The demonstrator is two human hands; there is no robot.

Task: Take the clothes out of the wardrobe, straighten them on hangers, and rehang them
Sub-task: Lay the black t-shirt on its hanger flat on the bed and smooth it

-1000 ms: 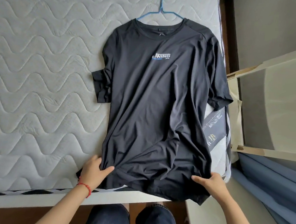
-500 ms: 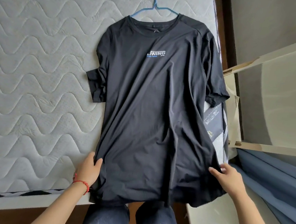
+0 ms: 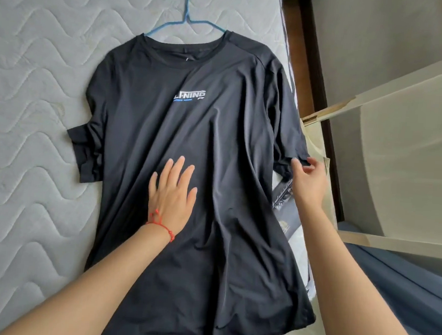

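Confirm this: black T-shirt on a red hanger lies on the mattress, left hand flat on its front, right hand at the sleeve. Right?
Not quite: the hanger is blue, as the head view shows. The black T-shirt lies on the mattress, left hand flat on its front, right hand at the sleeve.

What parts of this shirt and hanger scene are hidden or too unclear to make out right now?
Head view only:
- Blue hanger: its shoulders are hidden inside the black T-shirt.
- T-shirt hem: cut off by the bottom edge.
- Small blue print under the logo: too small to read.
- Dark printed item beside the shirt: mostly covered by the right hand and shirt.
- Fabric under the left hand: hidden.
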